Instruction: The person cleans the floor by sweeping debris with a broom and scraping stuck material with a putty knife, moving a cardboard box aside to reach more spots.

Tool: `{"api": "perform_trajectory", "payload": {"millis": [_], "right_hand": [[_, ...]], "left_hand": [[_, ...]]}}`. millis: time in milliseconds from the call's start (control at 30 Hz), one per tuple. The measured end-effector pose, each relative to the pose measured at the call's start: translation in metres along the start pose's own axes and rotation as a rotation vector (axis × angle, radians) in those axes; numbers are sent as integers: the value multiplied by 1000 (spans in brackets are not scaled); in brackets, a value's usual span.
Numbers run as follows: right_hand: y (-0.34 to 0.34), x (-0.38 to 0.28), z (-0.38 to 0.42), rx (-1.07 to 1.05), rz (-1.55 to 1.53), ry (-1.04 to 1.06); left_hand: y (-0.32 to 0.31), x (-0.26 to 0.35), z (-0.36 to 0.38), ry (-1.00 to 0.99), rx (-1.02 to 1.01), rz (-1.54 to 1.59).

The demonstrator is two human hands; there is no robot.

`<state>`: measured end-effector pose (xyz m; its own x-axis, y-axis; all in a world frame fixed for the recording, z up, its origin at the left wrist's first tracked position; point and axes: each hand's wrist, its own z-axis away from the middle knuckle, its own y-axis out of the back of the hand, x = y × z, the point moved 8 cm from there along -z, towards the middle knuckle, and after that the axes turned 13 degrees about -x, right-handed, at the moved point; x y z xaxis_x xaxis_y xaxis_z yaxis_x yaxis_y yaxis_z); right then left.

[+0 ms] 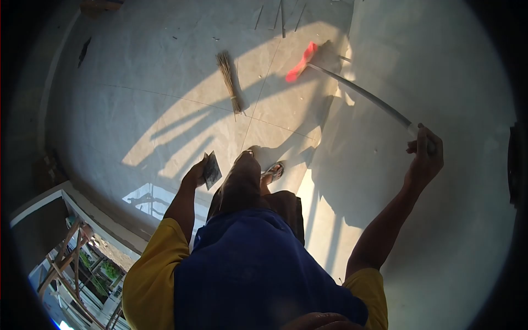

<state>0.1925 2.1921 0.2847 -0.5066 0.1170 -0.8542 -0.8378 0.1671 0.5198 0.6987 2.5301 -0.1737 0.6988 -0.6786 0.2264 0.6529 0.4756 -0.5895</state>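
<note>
At the right, my right hand [426, 151] is closed round the end of a long grey pole [366, 94]. The far end of the pole carries a red head [302, 61], which is near the base of the wall. Low at the left of my legs, my left hand [197, 171] grips a flat, dark metal plate [212, 170], probably a scraper blade, held by its edge side. Its handle, if any, is hidden by the hand.
A bundle of thin sticks [228, 82] lies on the tiled floor [181, 102]. Several thin rods [282, 19] lie farther off. The pale wall [451, 82] rises at the right. A window opening with a ledge [104, 220] is at the lower left.
</note>
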Motion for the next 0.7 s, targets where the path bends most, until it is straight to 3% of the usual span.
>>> {"api": "perform_trajectory", "payload": {"millis": [67,100,133,233,333,433,533,633,700], "right_hand": [[-36,7,-55,-8,32,45],[-51,16,-84,71,-37,189],[-64,23,-105,149,-105,326],[-141,48,-168,6,-59,284],[-193,93,-222,-115,-146,323],[-224,92,-257,80,-93,342],[-229,108,-304,211,-152,417],[-186,146,-357,142,-272,489],[-241,244,-327,118,-268,308]], "left_hand": [[-14,1,-32,-155,-105,138],[-39,15,-41,-258,-205,133],[-47,19,-59,-258,-194,151],[-39,47,-126,-401,-3,279],[-15,50,-223,-291,95,383],[3,68,-314,-200,243,376],[36,96,-417,-236,396,322],[78,113,-522,-316,376,341],[108,116,-569,-248,572,316]]}}
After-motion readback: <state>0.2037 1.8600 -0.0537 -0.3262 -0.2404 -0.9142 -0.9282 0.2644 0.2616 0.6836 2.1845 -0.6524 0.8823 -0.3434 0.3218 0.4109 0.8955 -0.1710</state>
